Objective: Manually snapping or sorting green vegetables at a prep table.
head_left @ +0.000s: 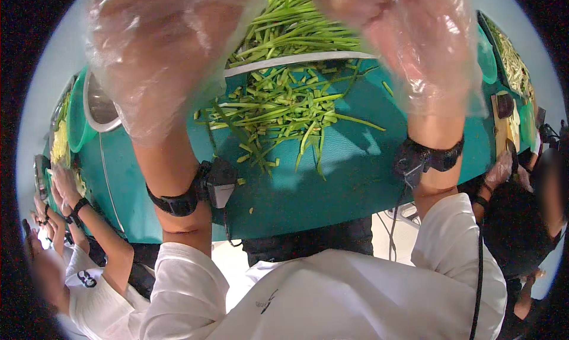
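Observation:
Both my hands are raised close to the upper edge, in loose clear plastic gloves. My left hand [163, 49] is at the upper left and my right hand [418, 40] at the upper right. Their fingers are blurred or cut off, so what they hold, if anything, is hidden. Between and below them, cut green stalks [290, 106] lie scattered on the green tabletop [284, 203], some in short pieces, some longer. Just beyond is a curved metal rim [296, 59], with a heap of long green stalks [305, 29] behind it.
A steel bowl [99, 103] and a green plastic basin [77, 123] stand at the left. On the right are another green container [487, 52], a tray of pale shreds [511, 58] and a wooden board [501, 129]. People work at both sides, one gloved hand [501, 168] near the board.

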`<action>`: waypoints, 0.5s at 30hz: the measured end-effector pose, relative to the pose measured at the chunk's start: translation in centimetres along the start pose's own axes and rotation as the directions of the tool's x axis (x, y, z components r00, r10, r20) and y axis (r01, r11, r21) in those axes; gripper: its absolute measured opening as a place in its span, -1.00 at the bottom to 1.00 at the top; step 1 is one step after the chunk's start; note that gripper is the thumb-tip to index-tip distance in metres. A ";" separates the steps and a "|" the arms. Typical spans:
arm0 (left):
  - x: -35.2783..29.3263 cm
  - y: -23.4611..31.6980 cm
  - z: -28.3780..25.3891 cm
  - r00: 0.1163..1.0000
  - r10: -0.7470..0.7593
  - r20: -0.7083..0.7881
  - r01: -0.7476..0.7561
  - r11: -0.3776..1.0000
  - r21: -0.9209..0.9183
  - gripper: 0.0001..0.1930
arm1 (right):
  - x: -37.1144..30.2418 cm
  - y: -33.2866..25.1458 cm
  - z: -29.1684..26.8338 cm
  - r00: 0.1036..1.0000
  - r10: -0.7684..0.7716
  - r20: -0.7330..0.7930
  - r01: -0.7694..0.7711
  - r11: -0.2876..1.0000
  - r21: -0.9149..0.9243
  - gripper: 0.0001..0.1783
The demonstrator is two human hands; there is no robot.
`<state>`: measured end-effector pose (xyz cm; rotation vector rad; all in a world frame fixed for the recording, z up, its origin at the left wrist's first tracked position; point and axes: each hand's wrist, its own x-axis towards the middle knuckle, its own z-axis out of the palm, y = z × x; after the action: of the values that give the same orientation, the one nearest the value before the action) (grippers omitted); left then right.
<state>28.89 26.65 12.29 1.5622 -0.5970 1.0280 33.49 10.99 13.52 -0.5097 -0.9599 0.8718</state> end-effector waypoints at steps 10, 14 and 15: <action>1.4 3.5 -1.1 0.844 0.078 0.531 -0.500 0.474 0.725 -0.84 | -2.4 0.2 5.0 0.795 -0.480 -0.371 -0.533 -0.259 -0.806 -0.80; 2.3 4.5 -1.9 0.803 -0.082 0.590 -0.479 0.500 0.722 -0.89 | -2.4 1.2 3.4 0.824 -0.558 -0.098 -0.345 -0.357 -0.868 -0.84; 2.2 4.7 -2.1 0.776 -0.170 0.607 -0.485 0.453 0.748 -0.87 | -2.3 2.7 2.2 0.723 -0.670 0.167 -0.149 -0.387 -0.910 -0.83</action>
<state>25.56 27.79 16.63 2.9422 -0.7010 1.0145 29.77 10.65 11.54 -1.7770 -0.9975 -1.0516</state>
